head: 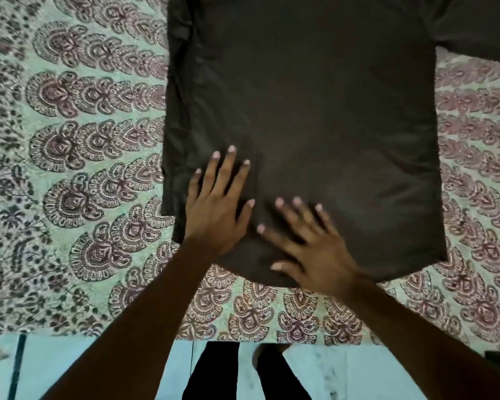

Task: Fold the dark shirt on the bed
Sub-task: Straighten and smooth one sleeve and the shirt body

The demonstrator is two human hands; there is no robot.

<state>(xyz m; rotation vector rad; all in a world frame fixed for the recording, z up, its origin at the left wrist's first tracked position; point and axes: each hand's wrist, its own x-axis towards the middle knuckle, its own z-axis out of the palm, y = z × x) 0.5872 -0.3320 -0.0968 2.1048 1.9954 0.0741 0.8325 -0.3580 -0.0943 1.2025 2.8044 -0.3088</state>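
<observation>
The dark shirt (pixel 315 111) lies flat on the bed, its hem toward me. Its left side is folded inward into a narrow strip, and a sleeve stretches out at the top right. My left hand (pixel 218 203) rests flat on the shirt's lower left part, fingers spread. My right hand (pixel 306 243) lies flat beside it near the hem, fingers apart and slightly blurred. Neither hand grips the cloth.
The bed carries a pale green sheet (pixel 84 168) printed with maroon paisley fans. Its front edge (pixel 243 339) runs across the bottom. Below it are a pale marble floor (pixel 344 376) and my dark-trousered legs (pixel 214 370).
</observation>
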